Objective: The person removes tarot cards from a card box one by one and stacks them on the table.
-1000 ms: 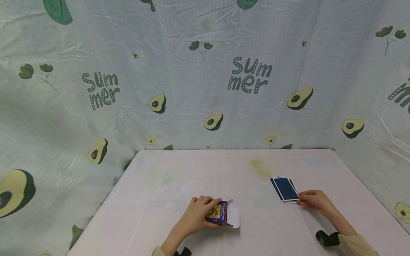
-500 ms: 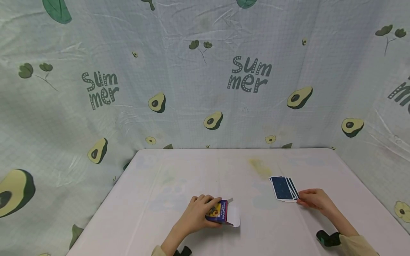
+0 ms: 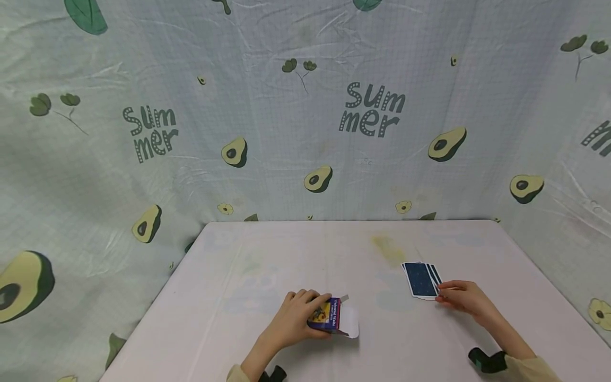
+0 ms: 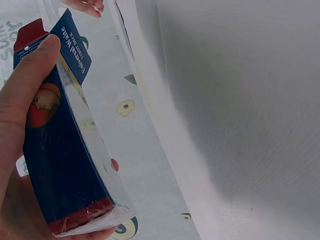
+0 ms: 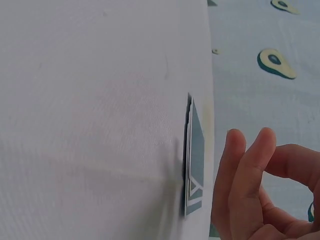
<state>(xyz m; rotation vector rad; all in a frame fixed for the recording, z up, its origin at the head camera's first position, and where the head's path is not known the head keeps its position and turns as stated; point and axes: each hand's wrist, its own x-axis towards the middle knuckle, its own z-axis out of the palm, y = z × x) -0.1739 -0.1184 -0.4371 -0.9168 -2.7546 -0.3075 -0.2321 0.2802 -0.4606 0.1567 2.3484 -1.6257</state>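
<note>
My left hand (image 3: 293,323) grips a tarot card box (image 3: 325,314), blue and yellow with red edges, tilted just above the table. Its flap hangs open at the right end. In the left wrist view the thumb lies along the tarot card box (image 4: 65,150), with fingers beneath. Whether cards are inside is hidden. A small pile of dark blue, white-edged cards (image 3: 421,279) lies slightly fanned on the table at right. My right hand (image 3: 465,300) is at the pile's near right corner. In the right wrist view its fingers stand apart from the cards (image 5: 197,155), loosely bent, holding nothing visible.
The table (image 3: 286,249) has a white cloth with a faint yellow stain (image 3: 387,248) behind the cards. An avocado-print curtain (image 3: 267,106) hangs around its back and sides. Dark devices (image 3: 487,361) sit at both wrists.
The pile's top card now lies further left, with card edges fanned on its right. My right hand has moved slightly left over the pile's corner. My left hand and the box stay put.
</note>
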